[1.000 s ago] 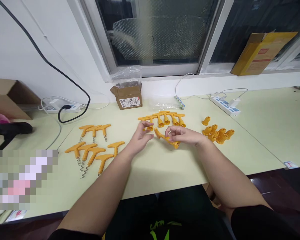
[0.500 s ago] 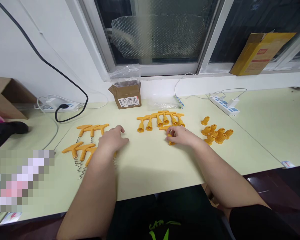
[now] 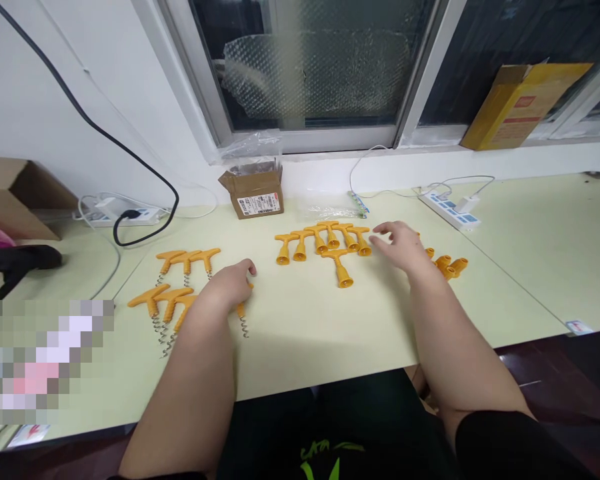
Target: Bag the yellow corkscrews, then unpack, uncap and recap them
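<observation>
My left hand is closed around the yellow handle of a corkscrew, whose metal spiral points down toward the table's front edge. Beside and behind that forearm lie several more corkscrews, two rows of T-shaped yellow handles with bare spirals, partly hidden by the arm. In the middle a corkscrew with a yellow cone-shaped sleeve lies in front of a row of similar sleeved corkscrews. My right hand is open and holds nothing, close to loose yellow sleeves that it partly covers.
Against the wall stand a small cardboard box and a clear plastic bag. Power strips lie at the back right and back left. A black cable hangs at the left. A yellow carton leans against the window.
My right hand has let go of the sleeved corkscrew and moved right, toward the loose sleeves. My left hand has shifted slightly right, and the corkscrew under it has moved right too.
</observation>
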Action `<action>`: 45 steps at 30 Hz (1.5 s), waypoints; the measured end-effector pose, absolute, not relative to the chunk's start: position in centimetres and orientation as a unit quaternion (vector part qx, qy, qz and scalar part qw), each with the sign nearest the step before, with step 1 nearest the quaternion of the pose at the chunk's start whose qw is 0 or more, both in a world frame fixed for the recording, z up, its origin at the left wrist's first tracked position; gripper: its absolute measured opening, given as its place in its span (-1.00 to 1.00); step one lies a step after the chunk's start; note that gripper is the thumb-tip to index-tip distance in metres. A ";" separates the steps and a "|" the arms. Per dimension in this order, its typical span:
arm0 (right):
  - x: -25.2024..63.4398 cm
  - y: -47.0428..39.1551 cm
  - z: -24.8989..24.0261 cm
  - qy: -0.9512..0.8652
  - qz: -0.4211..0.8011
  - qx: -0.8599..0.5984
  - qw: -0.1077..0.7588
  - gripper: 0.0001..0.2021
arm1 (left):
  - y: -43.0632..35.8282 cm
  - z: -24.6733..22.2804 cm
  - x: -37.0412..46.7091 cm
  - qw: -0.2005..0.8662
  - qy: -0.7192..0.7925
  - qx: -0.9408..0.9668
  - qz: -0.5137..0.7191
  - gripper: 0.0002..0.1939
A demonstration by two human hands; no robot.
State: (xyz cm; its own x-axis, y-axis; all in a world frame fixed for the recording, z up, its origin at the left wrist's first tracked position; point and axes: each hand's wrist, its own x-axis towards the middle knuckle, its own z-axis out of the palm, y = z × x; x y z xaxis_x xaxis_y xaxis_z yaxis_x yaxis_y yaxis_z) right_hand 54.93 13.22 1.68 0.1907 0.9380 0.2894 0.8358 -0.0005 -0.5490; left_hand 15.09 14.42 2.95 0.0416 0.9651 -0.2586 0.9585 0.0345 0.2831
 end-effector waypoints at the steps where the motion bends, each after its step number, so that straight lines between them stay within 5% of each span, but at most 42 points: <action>1: 56.1 13.5 1.7 -0.604 0.055 -0.725 0.326 -0.65 | 14.4 2.9 15.2 0.195 0.688 0.699 0.018 -0.56; 7: 61.3 14.7 1.4 -0.451 0.055 -0.864 0.217 -0.59 | 13.9 3.6 16.5 0.282 0.627 0.717 0.116 -0.78; 16: 61.6 14.6 1.6 -0.429 0.100 -0.879 0.183 -0.68 | 13.5 3.3 19.7 0.633 0.475 0.491 0.364 -0.59; 25: 60.0 14.4 2.3 -0.425 0.118 -0.880 0.179 -0.74 | 13.5 2.3 21.4 0.682 0.467 0.412 0.385 -0.81; 34: 60.7 14.7 1.4 -0.436 0.129 -0.856 0.248 -0.78 | 13.5 1.8 21.9 0.665 0.463 0.418 0.411 -0.64; 41: 58.2 14.1 1.4 -0.515 0.232 -0.621 0.544 -0.73 | 13.1 1.5 22.3 0.671 0.410 0.414 0.459 -0.30; 45: 53.6 13.4 1.3 -0.621 0.369 -0.478 0.499 -0.75 | 12.9 1.6 22.7 0.679 0.402 0.405 0.461 -0.26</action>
State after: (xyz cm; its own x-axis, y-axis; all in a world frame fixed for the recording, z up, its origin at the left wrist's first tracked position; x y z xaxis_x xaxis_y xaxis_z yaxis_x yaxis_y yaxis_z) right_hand 53.61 13.41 1.26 -0.0448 0.9624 0.2681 0.2253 0.2711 -0.9358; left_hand 22.69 12.85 1.60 0.2511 0.9524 -0.1728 -0.3010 0.2465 0.9212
